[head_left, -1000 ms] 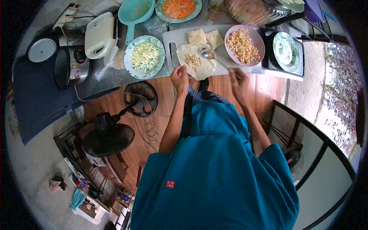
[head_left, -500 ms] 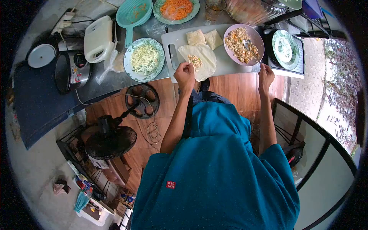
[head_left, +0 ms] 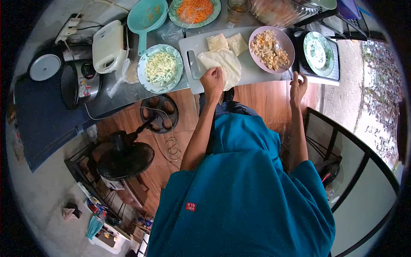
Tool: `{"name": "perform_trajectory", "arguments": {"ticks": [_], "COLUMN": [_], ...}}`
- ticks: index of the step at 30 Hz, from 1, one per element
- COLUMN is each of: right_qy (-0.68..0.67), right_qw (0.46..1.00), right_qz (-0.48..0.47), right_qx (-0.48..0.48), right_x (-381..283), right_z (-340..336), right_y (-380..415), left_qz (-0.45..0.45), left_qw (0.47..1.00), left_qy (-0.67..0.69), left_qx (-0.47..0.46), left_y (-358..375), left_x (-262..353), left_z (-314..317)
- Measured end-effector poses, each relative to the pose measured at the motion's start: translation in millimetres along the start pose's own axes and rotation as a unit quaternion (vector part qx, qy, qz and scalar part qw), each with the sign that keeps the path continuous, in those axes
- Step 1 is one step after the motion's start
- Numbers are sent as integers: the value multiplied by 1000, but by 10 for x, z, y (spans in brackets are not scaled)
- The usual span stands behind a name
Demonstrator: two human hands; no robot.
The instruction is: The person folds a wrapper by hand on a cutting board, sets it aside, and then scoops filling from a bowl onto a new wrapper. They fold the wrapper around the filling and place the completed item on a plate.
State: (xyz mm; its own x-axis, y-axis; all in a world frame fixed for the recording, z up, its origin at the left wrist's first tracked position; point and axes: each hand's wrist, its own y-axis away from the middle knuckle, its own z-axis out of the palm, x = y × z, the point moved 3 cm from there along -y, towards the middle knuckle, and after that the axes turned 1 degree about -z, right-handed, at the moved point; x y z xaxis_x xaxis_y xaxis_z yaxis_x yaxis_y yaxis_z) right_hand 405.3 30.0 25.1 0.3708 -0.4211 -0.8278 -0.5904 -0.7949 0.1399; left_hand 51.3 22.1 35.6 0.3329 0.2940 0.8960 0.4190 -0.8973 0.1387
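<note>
My left hand [head_left: 212, 83] pinches the near left edge of a thin round wrapper [head_left: 231, 68], which lies on the white cutting board [head_left: 252, 76]. That edge is folded up over the filling, now mostly hidden under the wrapper and my fingers. Two folded square parcels, a left one [head_left: 217, 42] and a right one [head_left: 236, 44], lie behind it. My right hand [head_left: 298, 89] hovers just off the counter edge with its fingers apart, close to the handle of a spoon [head_left: 277, 49]. The spoon rests in a pink bowl [head_left: 260, 65] of chopped filling.
Left of the board stands a plate [head_left: 143, 80] of shredded cabbage. Behind are a green strainer [head_left: 136, 22] and a plate of shredded carrot [head_left: 195, 10]. A white sandwich maker [head_left: 107, 47] stands further left, and a green-rimmed plate [head_left: 329, 55] at right. A fan [head_left: 126, 158] is below.
My left hand has moved slightly right and lifted the wrapper's edge over the filling. My right hand's fingers have spread apart beside the spoon handle.
</note>
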Motion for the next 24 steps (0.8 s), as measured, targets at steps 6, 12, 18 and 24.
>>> {"name": "perform_trajectory", "arguments": {"ticks": [6, 12, 18, 24], "right_qy": [135, 130, 239, 151], "right_qw": [947, 930, 904, 926], "right_qz": [-181, -233, -191, -287], "right_qx": [228, -253, -298, -192], "right_x": [-509, -1017, -917, -751], "right_z": [-65, 1101, 1745, 1900], "right_y": [354, 1172, 1414, 1409], "left_qz": [-11, -103, -91, -71], "left_qw": [997, 971, 972, 979], "left_qy": [77, 212, 212, 187], "left_qx": [-14, -27, -34, -36], "left_y": [19, 27, 24, -2], "left_x": [-294, -302, -209, -160], "left_z": [-30, -22, -97, -142]}}
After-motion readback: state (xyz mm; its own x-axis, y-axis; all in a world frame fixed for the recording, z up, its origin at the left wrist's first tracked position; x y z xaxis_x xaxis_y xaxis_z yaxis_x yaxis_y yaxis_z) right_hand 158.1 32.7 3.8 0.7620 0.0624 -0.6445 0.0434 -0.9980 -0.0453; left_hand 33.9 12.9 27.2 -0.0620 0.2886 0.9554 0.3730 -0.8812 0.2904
